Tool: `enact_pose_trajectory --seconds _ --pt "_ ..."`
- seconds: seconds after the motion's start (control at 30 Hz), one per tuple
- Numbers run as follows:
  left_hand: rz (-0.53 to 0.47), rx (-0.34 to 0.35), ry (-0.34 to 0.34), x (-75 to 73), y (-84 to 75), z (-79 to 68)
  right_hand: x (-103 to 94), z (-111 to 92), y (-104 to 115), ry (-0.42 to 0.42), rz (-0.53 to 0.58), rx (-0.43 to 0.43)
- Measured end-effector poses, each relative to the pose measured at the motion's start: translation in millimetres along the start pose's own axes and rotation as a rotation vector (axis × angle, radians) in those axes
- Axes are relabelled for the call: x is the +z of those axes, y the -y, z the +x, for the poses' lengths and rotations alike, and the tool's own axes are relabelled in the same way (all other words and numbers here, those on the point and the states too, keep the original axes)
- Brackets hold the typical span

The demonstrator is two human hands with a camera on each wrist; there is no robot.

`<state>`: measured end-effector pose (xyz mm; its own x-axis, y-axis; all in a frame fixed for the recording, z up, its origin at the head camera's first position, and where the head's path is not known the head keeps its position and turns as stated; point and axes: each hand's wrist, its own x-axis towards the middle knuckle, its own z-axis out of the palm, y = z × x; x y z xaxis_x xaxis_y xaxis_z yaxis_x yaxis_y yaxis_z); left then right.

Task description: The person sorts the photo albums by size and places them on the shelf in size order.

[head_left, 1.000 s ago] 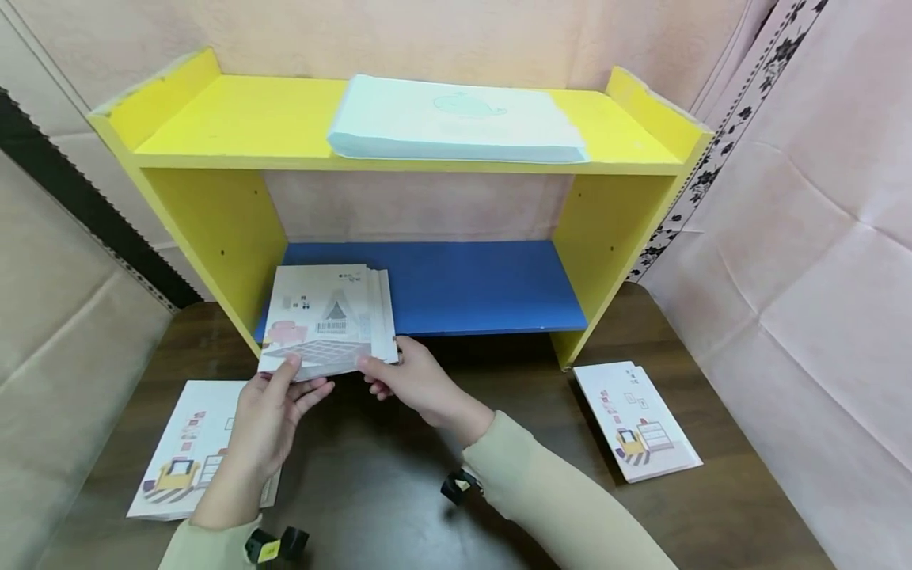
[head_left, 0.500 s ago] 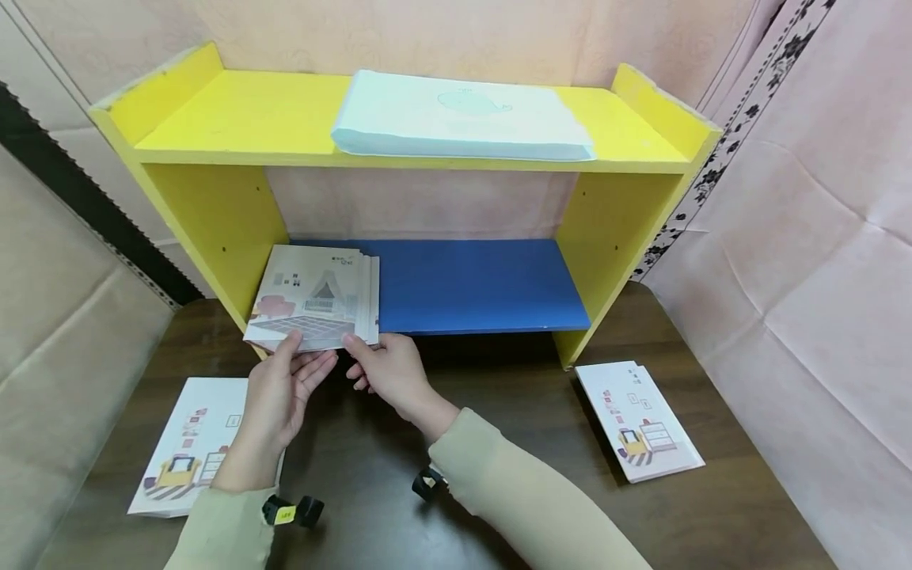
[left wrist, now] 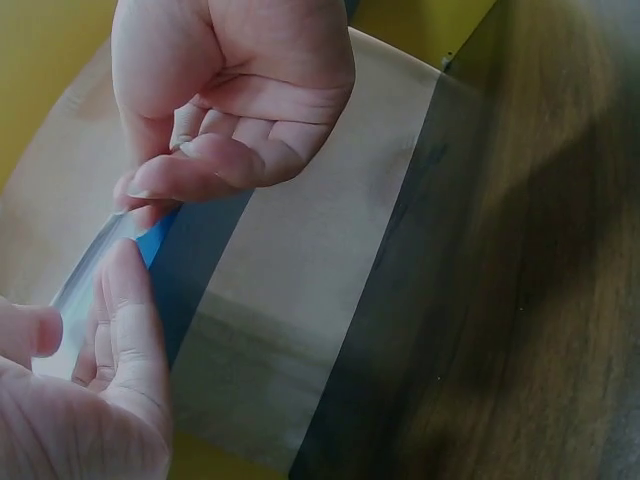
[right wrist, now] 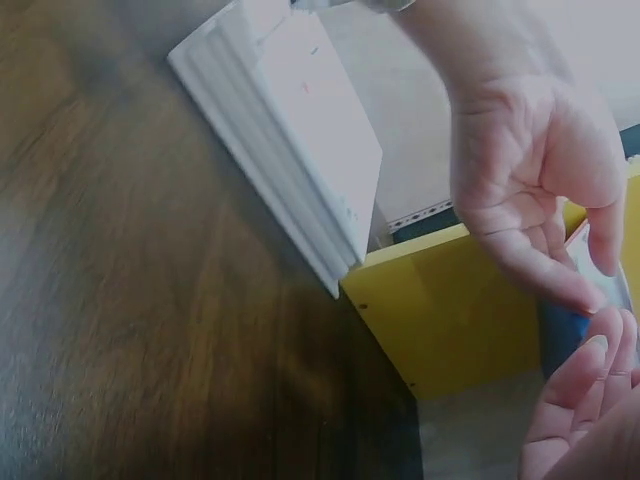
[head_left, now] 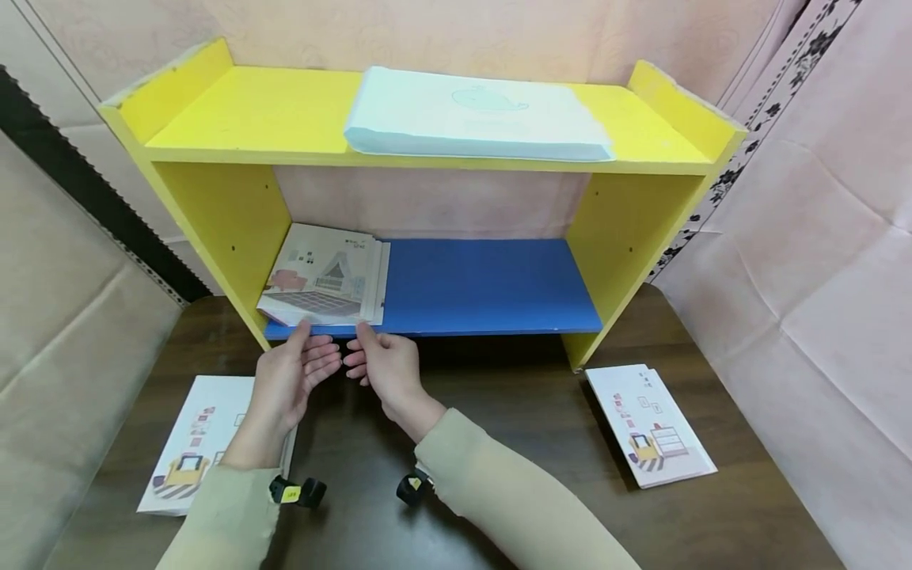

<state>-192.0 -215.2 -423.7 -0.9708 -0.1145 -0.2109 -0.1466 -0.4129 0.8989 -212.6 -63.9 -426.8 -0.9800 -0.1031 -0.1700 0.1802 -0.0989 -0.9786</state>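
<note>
A small stack of white booklets (head_left: pixel 324 277) lies flat on the left part of the blue lower shelf (head_left: pixel 492 285); its top cover shows a pink shape and a barcode. Just in front of it is my left hand (head_left: pixel 288 380), fingers straight and thumb at the stack's front edge. Beside it my right hand (head_left: pixel 390 368) has its thumb at the same edge, fingers loosely bent. Neither hand is wrapped around the stack. In the left wrist view, the right hand (left wrist: pixel 240 100) is above the left hand (left wrist: pixel 90 400), and the fingertips almost meet.
A yellow shelf unit (head_left: pixel 249 158) stands on the dark wooden table (head_left: pixel 499 427). On its top board rests a pale blue packet (head_left: pixel 477 119) with a whale drawing. White booklet stacks lie at the left (head_left: pixel 188 443) and right (head_left: pixel 648 427) of the table.
Both hands have moved left, then pushed the booklet stack back onto the blue shelf. It now lies flat there, and the thumbs have come off its top to its front edge.
</note>
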Motion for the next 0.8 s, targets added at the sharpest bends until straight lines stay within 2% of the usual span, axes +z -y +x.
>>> enact_pose_trajectory --seconds 0.23,0.37,0.5,0.63,0.8 --pt "-0.004 0.010 -0.014 0.5 4.4 -0.7 -6.3 -0.5 -2.5 0.027 -0.046 -0.026" --pt "0.054 0.019 0.015 4.9 8.3 -5.4 -22.5 -1.9 -4.5 0.095 -0.116 -0.101" --pt "0.206 0.032 0.036 13.0 19.3 -12.4 -55.1 -8.2 -6.7 0.128 -0.225 -0.188" --pt "0.320 0.026 0.052 21.7 35.2 -21.7 -99.6 -19.3 -6.5 0.138 -0.384 -0.246" --pt "0.335 0.001 0.085 34.6 58.2 -33.9 -151.9 -35.2 -7.8 0.160 -0.522 -0.239"
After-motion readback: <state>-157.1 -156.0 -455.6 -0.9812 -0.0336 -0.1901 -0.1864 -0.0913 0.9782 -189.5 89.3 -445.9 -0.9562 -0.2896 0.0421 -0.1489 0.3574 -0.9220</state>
